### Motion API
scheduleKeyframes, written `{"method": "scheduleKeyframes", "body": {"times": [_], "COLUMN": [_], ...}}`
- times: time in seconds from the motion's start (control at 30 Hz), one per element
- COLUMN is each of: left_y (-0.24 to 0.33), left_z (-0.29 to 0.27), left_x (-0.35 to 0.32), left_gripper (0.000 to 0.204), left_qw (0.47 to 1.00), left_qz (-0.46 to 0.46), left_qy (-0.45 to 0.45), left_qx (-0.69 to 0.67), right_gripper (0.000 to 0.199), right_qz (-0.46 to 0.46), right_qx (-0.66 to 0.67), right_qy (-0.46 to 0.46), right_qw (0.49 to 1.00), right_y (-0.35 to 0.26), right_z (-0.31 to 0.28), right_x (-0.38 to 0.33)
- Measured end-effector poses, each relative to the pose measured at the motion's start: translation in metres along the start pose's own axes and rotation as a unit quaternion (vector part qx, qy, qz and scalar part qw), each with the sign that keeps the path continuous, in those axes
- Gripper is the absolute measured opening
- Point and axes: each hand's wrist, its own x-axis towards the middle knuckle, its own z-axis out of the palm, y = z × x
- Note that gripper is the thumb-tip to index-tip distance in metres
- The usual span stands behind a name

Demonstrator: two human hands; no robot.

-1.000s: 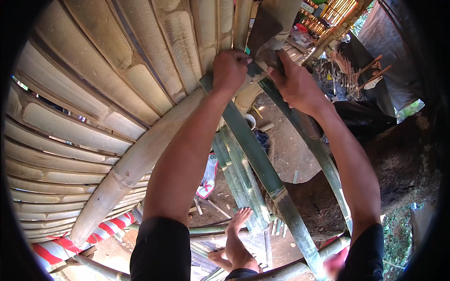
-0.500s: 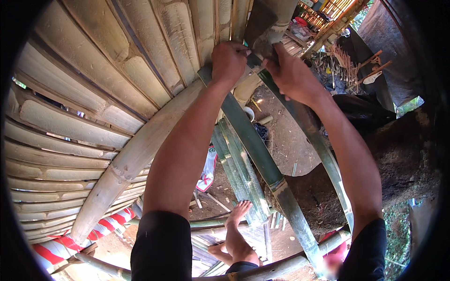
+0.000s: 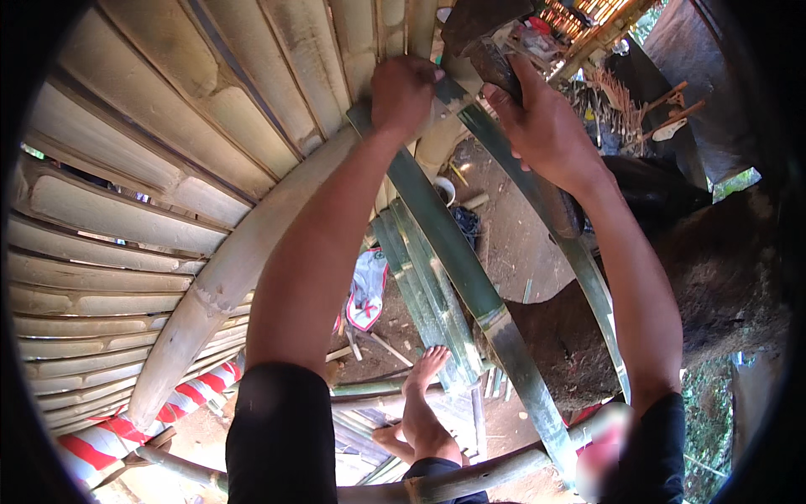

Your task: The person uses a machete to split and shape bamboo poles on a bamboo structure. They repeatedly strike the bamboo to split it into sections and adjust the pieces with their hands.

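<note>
Bamboo fills the view: a long green bamboo strip (image 3: 453, 252) runs from about 12 o'clock, near the top centre, down toward 5 o'clock, its skin dark glossy green with a pale, scuffed band at a node low along its length. The left hand (image 3: 403, 91) is clenched in a fist around the strip's upper end. Just at its 3 o'clock, the right hand (image 3: 541, 126) is wrapped tight around a dark wooden handle (image 3: 558, 202) that lies along a second green strip (image 3: 588, 277). At 9 o'clock stands a wall of pale split bamboo slats (image 3: 126, 218). A bare foot (image 3: 424, 403) rests on earth at 6 o'clock.
</note>
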Motion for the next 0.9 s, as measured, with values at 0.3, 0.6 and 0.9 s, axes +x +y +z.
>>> {"method": "scheduleKeyframes", "body": {"times": [0.3,0.6,0.9], "left_y": [0.012,-0.003,0.009], "left_z": [-0.005,-0.005,-0.003], "left_x": [-0.002,0.002,0.004], "left_gripper": [0.014,0.029,0.017], "left_qw": [0.999,0.999,0.991], "left_qz": [-0.047,-0.012,-0.083], "left_qy": [-0.003,-0.028,-0.026], "left_qx": [0.013,0.041,-0.101], "right_gripper": [0.048,0.051,0.048], "right_qz": [0.076,0.098,0.142], "right_qx": [0.114,0.072,0.138], "right_qy": [-0.048,-0.078,-0.133], "right_qw": [0.989,0.989,0.971], "right_y": [0.027,0.029,0.047], "right_z": [-0.004,-0.014,-0.002], "right_x": [-0.036,-0.041,-0.051]}}
